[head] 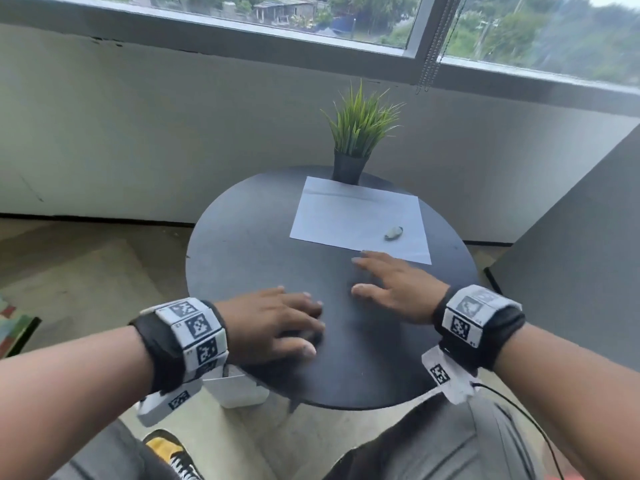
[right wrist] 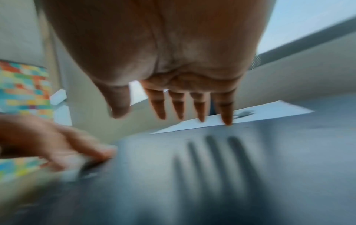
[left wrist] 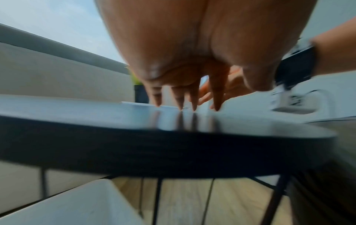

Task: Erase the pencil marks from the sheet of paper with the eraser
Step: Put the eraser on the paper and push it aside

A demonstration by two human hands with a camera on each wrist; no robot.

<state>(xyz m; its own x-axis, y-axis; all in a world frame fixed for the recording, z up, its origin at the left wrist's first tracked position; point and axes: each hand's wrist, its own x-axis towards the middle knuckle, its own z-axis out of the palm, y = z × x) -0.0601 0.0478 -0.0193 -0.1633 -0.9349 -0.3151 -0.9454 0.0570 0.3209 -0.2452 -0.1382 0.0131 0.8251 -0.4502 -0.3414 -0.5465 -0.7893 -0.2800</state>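
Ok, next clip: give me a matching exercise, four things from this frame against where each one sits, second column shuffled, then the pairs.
Things
1. eraser
2. sheet of paper
3. potted plant
4. left hand

Places
A. at the far edge of the table, just behind the sheet
B. flat on the far right part of the tabletop
C. on the sheet, toward its near right corner
D. over the near left part of the tabletop, fingers spread, holding nothing

Pairs: 1-C, 2-B, 3-A, 4-D
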